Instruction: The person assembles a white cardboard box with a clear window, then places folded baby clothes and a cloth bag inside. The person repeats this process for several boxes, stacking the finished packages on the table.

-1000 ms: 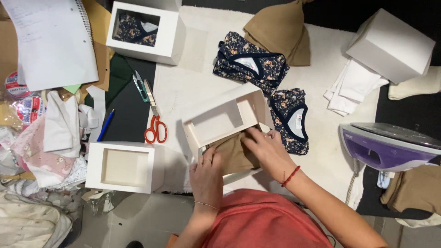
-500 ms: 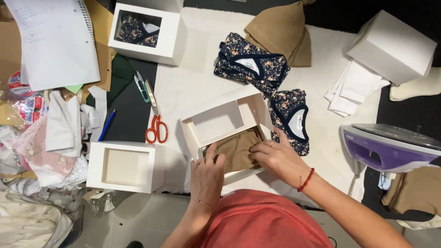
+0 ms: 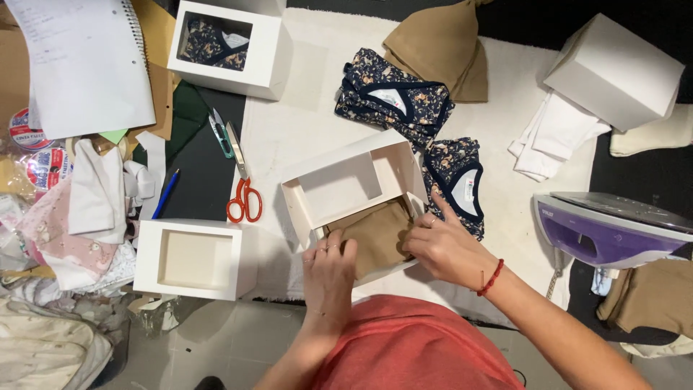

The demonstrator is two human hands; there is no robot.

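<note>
A black desk point(image 3: 195, 180) is seen from above, its middle covered by a white cloth point(image 3: 303, 123). Grey floor tiles point(image 3: 216, 347) are shown along the lower edge. The left side is crowded with piled fabrics point(image 3: 65, 217) and paper. Even, bright light is cast overall, with soft shadows.

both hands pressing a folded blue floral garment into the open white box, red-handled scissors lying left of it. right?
Not quite. The head view shows the left hand and right hand on a folded tan garment, not a blue floral one, in the open white box. The red-handled scissors do lie left of it.
</note>
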